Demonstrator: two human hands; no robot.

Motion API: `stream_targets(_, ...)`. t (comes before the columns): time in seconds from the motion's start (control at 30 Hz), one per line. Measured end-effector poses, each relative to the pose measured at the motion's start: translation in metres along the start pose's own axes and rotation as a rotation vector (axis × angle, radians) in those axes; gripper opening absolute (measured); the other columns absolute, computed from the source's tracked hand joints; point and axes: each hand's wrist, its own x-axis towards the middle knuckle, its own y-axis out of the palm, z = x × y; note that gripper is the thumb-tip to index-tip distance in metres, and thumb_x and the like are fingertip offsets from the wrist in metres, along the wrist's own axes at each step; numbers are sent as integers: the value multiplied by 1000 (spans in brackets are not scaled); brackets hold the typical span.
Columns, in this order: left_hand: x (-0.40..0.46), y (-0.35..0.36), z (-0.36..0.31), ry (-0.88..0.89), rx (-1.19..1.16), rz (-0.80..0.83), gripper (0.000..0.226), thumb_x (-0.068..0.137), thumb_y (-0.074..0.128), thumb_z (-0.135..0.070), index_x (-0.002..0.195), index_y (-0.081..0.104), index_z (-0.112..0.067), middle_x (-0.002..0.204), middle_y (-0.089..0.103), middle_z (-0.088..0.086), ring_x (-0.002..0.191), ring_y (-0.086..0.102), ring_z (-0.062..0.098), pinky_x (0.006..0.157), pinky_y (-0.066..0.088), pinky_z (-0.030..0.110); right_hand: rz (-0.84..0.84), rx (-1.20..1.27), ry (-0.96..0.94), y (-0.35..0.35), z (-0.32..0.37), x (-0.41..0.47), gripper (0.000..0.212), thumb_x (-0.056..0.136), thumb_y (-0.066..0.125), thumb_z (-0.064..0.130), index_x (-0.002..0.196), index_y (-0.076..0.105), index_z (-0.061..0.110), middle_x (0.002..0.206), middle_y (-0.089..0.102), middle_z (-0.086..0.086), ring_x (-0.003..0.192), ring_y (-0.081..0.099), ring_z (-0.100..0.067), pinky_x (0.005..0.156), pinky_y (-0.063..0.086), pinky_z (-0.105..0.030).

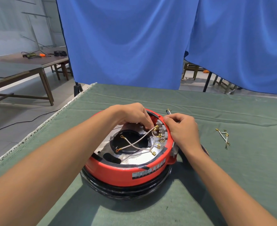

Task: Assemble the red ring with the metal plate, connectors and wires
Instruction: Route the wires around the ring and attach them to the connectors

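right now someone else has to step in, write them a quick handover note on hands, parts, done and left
Left hand: fingertips pinching a brass connector at the terminal block on the red ring's far right rim.
Right hand: braced on the rim beside that block.
Metal plate sits inside the ring. Two white wires cross its centre opening, ring-lug ends loose.
Several connectors appear fitted along the block.
Left: seat the pinched connector, then the spare wires lying on the green cloth to the right.

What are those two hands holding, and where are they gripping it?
The left hand pinches a white wire at its brass connector end, beside the terminals inside the red ring. The right hand rests on the ring's rim; whether it grips anything cannot be told.
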Motion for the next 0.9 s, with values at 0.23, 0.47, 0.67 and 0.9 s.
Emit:
stream_targets(0.23, 1, -2, 1, -16, 25, 16, 23, 80, 72, -9, 61, 74, -22, 56, 68, -6, 60, 61, 14, 69, 54, 28, -8, 2, 1, 1, 0, 0, 14, 84, 63, 23, 77, 75, 23, 77, 72, 8, 80, 66, -14, 76, 53, -35)
stream_targets(0.47, 0, -1, -1, -27, 28, 27, 20, 80, 71, -10, 63, 73, -20, 54, 67, -8, 63, 60, 15, 71, 53, 30, 2, 13, 5, 1, 0, 0, 15, 84, 62, 24, 81, 76, 21, 79, 73, 6, 80, 67, -17, 78, 55, -43)
stream_targets(0.67, 0, 0, -1, -26, 6, 27, 20, 81, 70, -7, 65, 73, -19, 53, 67, -7, 60, 61, 14, 64, 51, 26, 4, 19, 0, 1, 1, 0, 15, 85, 62, 22, 80, 76, 21, 78, 73, 5, 79, 68, -17, 77, 55, -44)
stream_targets(0.9, 2, 5, 3, 6, -53, -58, 29, 79, 71, -5, 55, 73, -21, 58, 69, -5, 53, 62, 7, 51, 48, 17, -6, 7, -16, 0, 1, -1, 15, 86, 62, 23, 82, 76, 20, 78, 72, 6, 79, 66, -14, 77, 55, -41)
